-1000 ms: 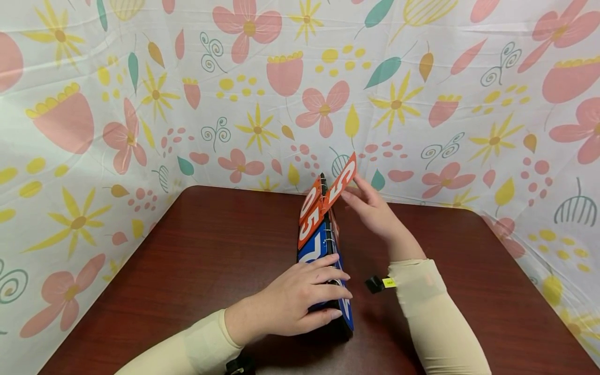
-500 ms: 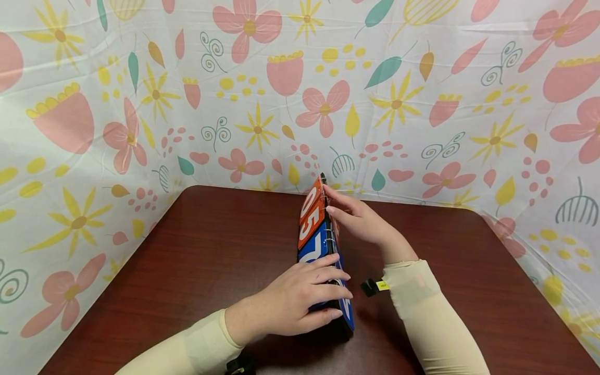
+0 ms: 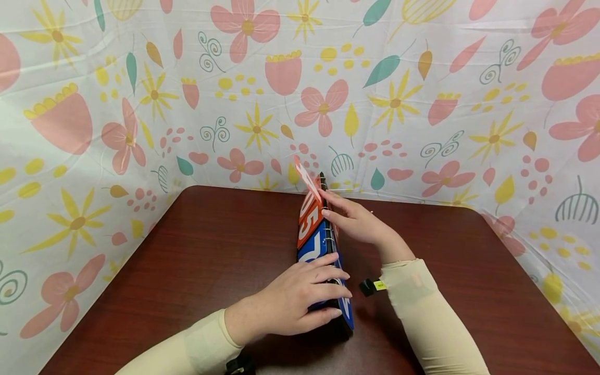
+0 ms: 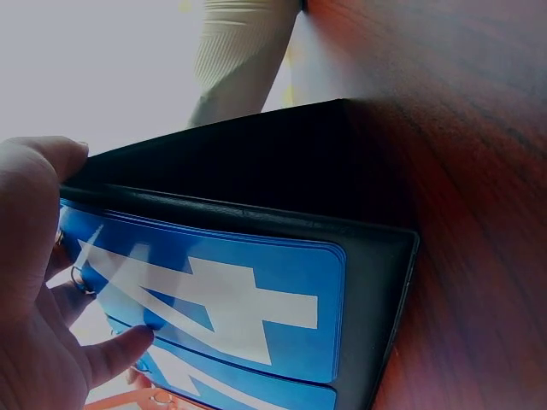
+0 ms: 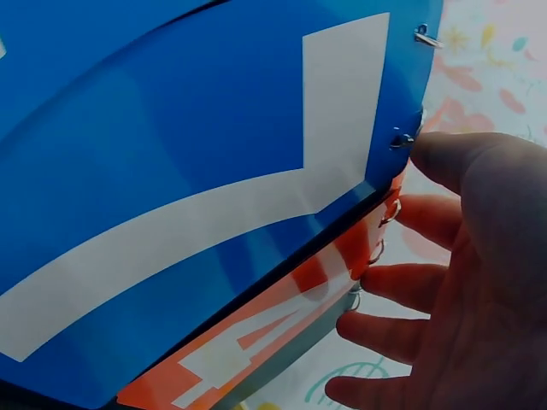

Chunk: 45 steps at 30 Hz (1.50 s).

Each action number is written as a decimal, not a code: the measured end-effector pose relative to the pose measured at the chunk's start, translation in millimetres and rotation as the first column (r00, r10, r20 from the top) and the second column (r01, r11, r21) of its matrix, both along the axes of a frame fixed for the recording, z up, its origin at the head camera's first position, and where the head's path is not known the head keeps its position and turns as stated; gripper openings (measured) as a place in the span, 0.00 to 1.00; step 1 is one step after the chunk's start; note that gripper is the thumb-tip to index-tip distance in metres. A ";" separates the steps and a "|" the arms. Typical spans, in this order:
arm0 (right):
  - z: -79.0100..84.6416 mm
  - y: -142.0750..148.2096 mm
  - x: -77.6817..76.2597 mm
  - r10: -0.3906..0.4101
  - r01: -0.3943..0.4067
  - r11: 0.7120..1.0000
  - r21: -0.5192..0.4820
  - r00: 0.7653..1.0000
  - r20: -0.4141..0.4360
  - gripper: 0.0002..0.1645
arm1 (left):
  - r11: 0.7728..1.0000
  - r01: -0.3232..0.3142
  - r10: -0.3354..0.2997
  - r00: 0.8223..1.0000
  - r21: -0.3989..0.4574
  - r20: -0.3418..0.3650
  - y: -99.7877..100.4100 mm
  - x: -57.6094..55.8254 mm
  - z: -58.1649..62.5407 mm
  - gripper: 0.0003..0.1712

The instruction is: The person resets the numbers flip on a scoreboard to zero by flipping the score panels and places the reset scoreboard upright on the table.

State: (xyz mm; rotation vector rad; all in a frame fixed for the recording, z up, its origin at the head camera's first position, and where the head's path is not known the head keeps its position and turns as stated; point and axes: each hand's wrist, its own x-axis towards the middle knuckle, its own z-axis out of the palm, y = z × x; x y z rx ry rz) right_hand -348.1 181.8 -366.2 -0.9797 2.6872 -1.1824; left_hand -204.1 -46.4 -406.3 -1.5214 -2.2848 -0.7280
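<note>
A tent-shaped black flip scoreboard (image 3: pixel 344 327) stands on the table, with red and blue white-numbered cards on metal rings along its ridge. The left hand (image 3: pixel 300 297) rests over the near end of that ridge, fingers draped across it beside the blue cards (image 4: pixel 299 342). At the far end, the right hand (image 3: pixel 363 224) has its fingers stretched out, with the fingertips right at the ridge. A red number card (image 3: pixel 307 179) stands tilted up and leftward in front of those fingertips. In the right wrist view, the thumb meets a ring beside a blue card (image 5: pixel 205 154).
The scoreboard stands on a dark reddish-brown table (image 3: pixel 211 250). A white cloth printed with flowers (image 3: pixel 323 109) hangs behind and beside the table. A black strap end with a yellow tag (image 3: pixel 372 286) sticks out by the right sleeve.
The red card has swung from the right side of the ridge over to the left. The right hand has followed it leftward to the ridge. The left hand has stayed in place.
</note>
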 end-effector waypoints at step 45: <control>0.8 -13.8 8.4 -0.093 0.092 0.995 0.040 0.996 0.011 0.36 | 1.000 0.006 -0.006 1.000 0.004 -0.001 0.8 0.2 0.0 0.23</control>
